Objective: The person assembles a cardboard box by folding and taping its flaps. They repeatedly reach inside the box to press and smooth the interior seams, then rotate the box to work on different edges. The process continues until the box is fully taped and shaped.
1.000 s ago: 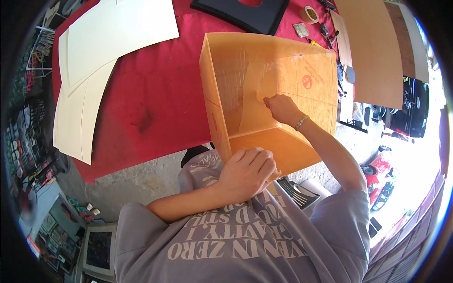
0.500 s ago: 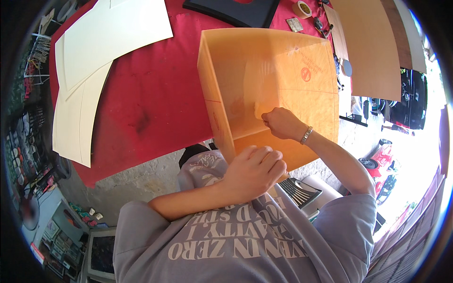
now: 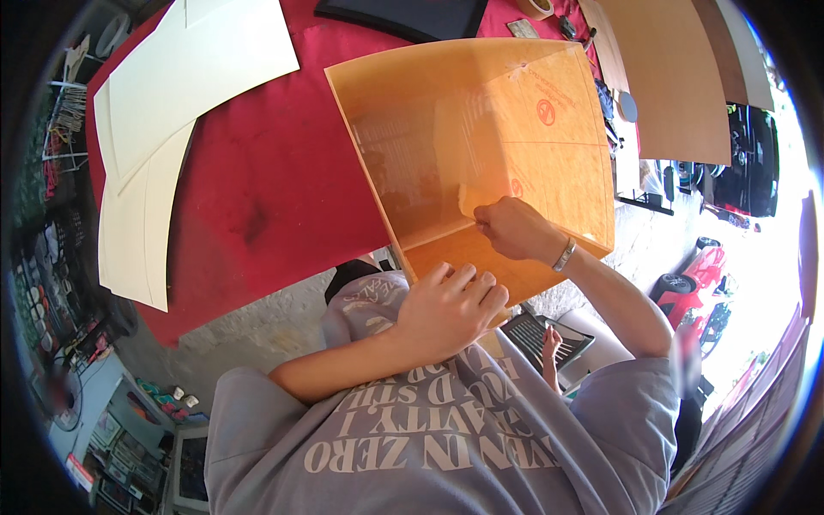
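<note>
An orange-brown open box (image 3: 412, 112) with red printed marks stands tilted at the near right of a red-covered table, its open side facing me. My left hand (image 3: 451, 311) is closed over its near edge, the thumb hidden from view. Inside the opening is my right hand (image 3: 519, 230), with a metal-banded watch or bracelet on the wrist. Its fingers pinch a small flat pale-yellow piece (image 3: 468, 199) against or close to the inner wall. Whether the piece touches the wall I cannot tell.
Large cream sheets (image 3: 146, 154) lie on the table's left, over the red cloth (image 3: 275, 189). Beyond the box are a black panel (image 3: 403, 15) and a tape roll (image 3: 536, 7). Brown boards (image 3: 669, 86) stand at right. Below the box, a bare limb (image 3: 551, 343) shows over a black slatted rack (image 3: 524, 330).
The box has turned and tilted, showing more of its inside. Both hands keep their holds, and the left has shifted slightly left. A bare limb has appeared by the black rack.
</note>
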Action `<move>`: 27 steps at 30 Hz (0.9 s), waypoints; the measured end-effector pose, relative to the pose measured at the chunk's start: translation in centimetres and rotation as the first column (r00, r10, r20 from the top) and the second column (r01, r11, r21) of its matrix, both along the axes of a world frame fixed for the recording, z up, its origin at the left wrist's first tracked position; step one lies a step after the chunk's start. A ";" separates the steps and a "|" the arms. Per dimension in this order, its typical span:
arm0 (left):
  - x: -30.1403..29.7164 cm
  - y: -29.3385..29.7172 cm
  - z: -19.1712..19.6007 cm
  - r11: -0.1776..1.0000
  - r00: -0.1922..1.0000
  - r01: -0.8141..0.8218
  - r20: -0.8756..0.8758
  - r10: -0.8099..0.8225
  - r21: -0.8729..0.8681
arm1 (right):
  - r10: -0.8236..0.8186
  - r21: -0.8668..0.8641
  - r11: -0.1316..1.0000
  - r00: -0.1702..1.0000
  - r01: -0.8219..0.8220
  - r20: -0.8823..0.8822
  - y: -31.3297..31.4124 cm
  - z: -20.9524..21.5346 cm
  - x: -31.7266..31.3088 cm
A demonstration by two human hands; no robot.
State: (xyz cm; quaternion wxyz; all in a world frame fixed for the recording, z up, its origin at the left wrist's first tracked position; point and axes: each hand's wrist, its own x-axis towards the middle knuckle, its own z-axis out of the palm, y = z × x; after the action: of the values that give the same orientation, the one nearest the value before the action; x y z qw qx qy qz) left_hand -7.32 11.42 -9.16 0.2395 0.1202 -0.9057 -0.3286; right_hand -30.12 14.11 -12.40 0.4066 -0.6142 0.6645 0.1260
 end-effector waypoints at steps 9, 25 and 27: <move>-0.4 0.4 0.1 0.997 0.995 0.029 0.094 -0.022 -0.070 | -0.065 0.007 0.998 0.995 0.065 0.075 0.8 1.0 1.3; -1.0 0.5 0.2 0.996 0.997 0.063 0.049 -0.061 -0.057 | -0.506 0.058 0.858 0.821 0.510 0.263 -0.3 2.8 -1.2; -0.9 0.6 0.1 0.996 0.995 0.075 0.066 -0.072 -0.040 | -0.537 0.095 0.840 0.796 0.534 0.278 -0.6 3.4 -1.3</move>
State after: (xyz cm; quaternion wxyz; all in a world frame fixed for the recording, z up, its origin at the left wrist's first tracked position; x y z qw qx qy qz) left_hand -8.23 11.98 -9.04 0.2005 0.0924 -0.9234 -0.3139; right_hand -31.44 13.55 -8.96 0.5234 -0.4105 0.7421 -0.0829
